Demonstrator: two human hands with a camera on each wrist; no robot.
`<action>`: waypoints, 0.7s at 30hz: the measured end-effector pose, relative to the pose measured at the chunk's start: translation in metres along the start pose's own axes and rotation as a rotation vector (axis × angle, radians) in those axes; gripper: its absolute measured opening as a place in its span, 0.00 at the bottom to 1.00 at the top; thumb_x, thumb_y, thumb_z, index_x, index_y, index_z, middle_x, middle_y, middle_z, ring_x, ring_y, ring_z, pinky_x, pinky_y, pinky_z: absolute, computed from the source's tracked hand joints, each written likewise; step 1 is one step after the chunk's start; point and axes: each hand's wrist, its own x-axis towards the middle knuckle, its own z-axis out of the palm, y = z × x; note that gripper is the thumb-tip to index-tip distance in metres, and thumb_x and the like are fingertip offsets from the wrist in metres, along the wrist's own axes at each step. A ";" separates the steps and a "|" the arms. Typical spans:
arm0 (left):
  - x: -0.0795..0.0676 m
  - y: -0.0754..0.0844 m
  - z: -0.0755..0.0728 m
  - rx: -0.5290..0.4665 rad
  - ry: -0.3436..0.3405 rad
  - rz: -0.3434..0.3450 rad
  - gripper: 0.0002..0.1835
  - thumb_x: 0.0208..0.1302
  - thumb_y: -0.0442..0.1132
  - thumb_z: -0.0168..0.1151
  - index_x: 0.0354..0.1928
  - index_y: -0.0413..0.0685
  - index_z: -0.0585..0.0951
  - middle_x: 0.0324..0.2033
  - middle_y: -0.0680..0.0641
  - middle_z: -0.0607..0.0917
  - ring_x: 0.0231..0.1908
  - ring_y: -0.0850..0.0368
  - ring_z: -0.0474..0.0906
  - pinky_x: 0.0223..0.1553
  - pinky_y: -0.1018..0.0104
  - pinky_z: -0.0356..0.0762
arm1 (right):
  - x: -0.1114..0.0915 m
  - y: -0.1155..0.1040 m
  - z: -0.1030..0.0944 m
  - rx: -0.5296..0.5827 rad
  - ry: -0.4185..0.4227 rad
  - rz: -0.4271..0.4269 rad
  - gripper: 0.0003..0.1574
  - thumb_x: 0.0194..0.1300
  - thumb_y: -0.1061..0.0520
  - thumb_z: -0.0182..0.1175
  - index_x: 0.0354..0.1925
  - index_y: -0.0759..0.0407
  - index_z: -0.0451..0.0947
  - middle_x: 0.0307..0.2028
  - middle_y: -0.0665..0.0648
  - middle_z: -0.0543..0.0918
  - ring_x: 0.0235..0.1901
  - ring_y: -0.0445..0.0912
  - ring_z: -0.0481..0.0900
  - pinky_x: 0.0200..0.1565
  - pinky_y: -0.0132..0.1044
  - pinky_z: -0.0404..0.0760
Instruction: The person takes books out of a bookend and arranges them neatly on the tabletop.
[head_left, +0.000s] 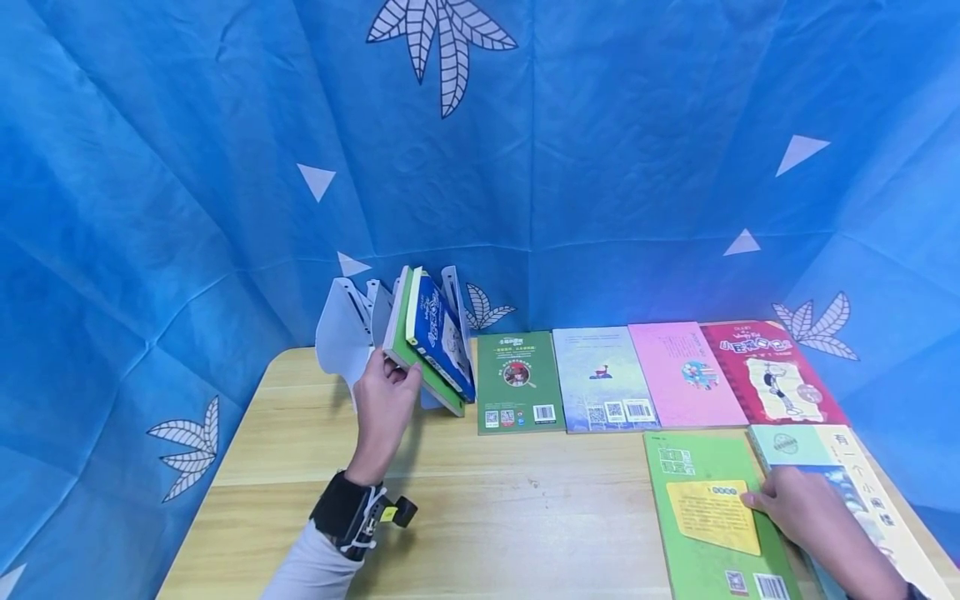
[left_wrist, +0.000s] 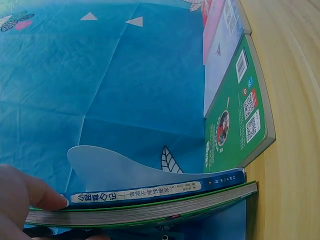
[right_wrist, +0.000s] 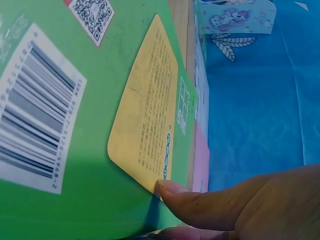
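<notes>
At the white desktop file rack [head_left: 341, 329], my left hand [head_left: 386, 400] grips the near edge of a green-covered book [left_wrist: 150, 213], which leans between the dividers. Against it leans a blue comic book [head_left: 444, 332], its spine facing the left wrist camera. On the right of the table, my right hand [head_left: 817, 510] pinches the side edge of a green book with a yellow panel [head_left: 712, 517]. Its thumb lies on the cover in the right wrist view; the other fingers are mostly hidden. Beneath that hand is a pale blue and cream book [head_left: 862, 467].
Along the back of the wooden table [head_left: 540, 525] lie a dark green book [head_left: 519, 379], a pale blue book [head_left: 603, 375], a pink book [head_left: 686, 375] and a red book [head_left: 780, 375]. A blue patterned cloth [head_left: 600, 167] hangs behind.
</notes>
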 end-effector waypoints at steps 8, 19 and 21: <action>0.000 0.001 0.003 0.003 0.004 0.017 0.26 0.69 0.35 0.62 0.68 0.39 0.72 0.59 0.34 0.86 0.56 0.41 0.87 0.55 0.51 0.88 | 0.001 0.001 0.002 0.002 0.008 0.009 0.23 0.68 0.51 0.69 0.18 0.55 0.75 0.17 0.46 0.59 0.21 0.41 0.61 0.23 0.28 0.60; 0.000 -0.001 0.007 0.068 0.080 0.067 0.21 0.70 0.33 0.60 0.63 0.39 0.76 0.52 0.36 0.90 0.48 0.44 0.91 0.45 0.51 0.92 | 0.003 0.004 0.004 -0.008 0.013 -0.004 0.23 0.67 0.51 0.69 0.18 0.55 0.76 0.17 0.46 0.58 0.20 0.41 0.60 0.24 0.29 0.59; 0.000 -0.001 0.008 0.091 0.103 0.086 0.19 0.70 0.32 0.60 0.61 0.38 0.78 0.49 0.36 0.91 0.45 0.45 0.91 0.41 0.52 0.92 | 0.004 0.004 0.004 0.003 0.005 0.000 0.20 0.67 0.51 0.69 0.21 0.56 0.80 0.17 0.46 0.61 0.20 0.42 0.62 0.23 0.29 0.60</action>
